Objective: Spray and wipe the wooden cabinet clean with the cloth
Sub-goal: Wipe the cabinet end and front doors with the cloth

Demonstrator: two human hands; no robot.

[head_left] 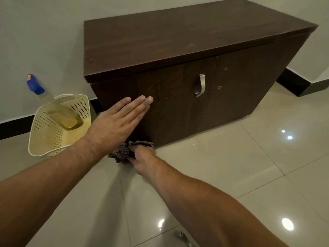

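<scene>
A low dark wooden cabinet (pixel 187 47) stands against the wall, with two doors and a metal handle (pixel 200 85). My left hand (pixel 117 122) lies flat and open against the left door, fingers together. My right hand (pixel 140 156) is down at the bottom edge of that door, gripping a bunched checked cloth (pixel 122 152) that touches the cabinet's base and the floor. A spray bottle (pixel 53 106) with a blue trigger head and yellowish liquid leans in a cream perforated basket (pixel 44 138) to the left of the cabinet.
The floor is glossy beige tile (pixel 231 166) with light reflections. A pale wall with a black skirting runs behind the cabinet and basket. A small metal object (pixel 183 237) lies on the floor at the bottom edge of the view.
</scene>
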